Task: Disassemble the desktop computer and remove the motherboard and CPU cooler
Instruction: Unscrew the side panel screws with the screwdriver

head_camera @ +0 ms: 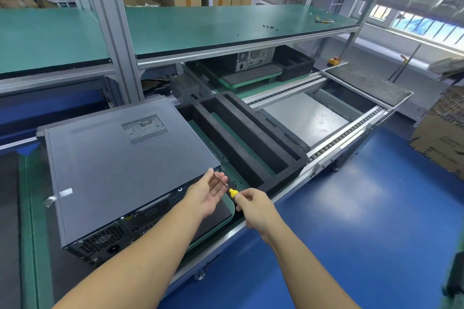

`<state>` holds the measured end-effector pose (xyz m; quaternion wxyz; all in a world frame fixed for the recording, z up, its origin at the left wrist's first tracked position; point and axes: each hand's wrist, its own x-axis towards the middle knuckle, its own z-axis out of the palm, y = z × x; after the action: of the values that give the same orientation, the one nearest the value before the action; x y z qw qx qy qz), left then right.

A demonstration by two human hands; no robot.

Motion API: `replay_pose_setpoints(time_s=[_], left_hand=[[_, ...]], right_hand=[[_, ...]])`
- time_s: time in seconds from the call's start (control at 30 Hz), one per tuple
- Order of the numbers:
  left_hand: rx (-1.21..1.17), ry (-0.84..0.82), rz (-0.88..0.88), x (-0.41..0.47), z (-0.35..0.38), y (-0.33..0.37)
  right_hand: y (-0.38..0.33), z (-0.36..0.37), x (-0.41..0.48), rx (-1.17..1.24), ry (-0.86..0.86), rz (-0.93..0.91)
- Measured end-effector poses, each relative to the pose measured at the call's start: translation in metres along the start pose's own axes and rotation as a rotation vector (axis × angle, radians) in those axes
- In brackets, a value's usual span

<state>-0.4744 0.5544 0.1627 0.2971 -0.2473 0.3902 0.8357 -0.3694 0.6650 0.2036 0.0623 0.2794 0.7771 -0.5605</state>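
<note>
The desktop computer (120,158) lies flat on the green worktop (35,208), rear panel facing the person. At its near right corner, the right grip (256,208) is curled round the handle of a yellow-handled screwdriver (233,192). The left grip (206,193), palm up, pinches its shaft.

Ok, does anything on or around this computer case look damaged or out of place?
A crumpled strip of silvery tape sticks up, half peeled, at the left edge of the computer case. A few small black screws lie loose on the upper green shelf. Otherwise the case looks closed and intact.
</note>
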Motion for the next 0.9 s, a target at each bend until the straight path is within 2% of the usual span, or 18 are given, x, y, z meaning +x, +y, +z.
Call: replay_pose_setpoints(time_s=[0.17, 0.37, 0.5, 0.7, 0.9], left_hand=[[-0.082, 0.024, 0.013, 0.000, 0.006, -0.005], [-0.152, -0.047, -0.022, -0.007, 0.000, -0.005], [-0.182, -0.017, -0.076, -0.018, -0.014, 0.003], [-0.227, -0.078, -0.132, -0.043, -0.039, 0.018], [0.054, -0.181, -0.132, -0.066, -0.074, 0.038]], right_hand=[[0.000, -0.002, -0.003, -0.056, -0.002, -0.020], [0.001, -0.018, -0.014, -0.077, -0.048, -0.022], [-0.004, -0.017, -0.024, 0.054, -0.074, -0.038], [-0.017, 0.014, -0.037, 0.184, -0.140, -0.052], [-0.017, 0.054, -0.052, 0.234, -0.218, -0.053]])
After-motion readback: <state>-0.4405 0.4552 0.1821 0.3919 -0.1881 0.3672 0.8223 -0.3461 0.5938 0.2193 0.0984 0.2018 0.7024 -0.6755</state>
